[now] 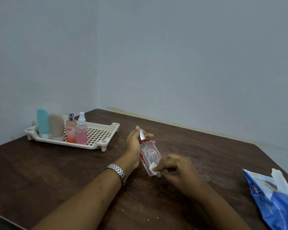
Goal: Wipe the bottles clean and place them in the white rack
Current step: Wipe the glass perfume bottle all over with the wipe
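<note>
The left hand (133, 146) curls its thumb and fingers round the neck end of a clear, square-sided glass bottle with a shiny silver cap (149, 151), which is tilted above the dark, crumb-speckled wooden table (56, 171). The right hand (175, 168) pinches a crumpled white tissue wad (153, 168) in bunched fingertips against the bottle's red-tinted base. The white plastic lattice rack (100, 134) stands well beyond the left fingers, holding four upright bottles. A glossy blue wipes packet (269, 201) lies well right of the right fingers.
</note>
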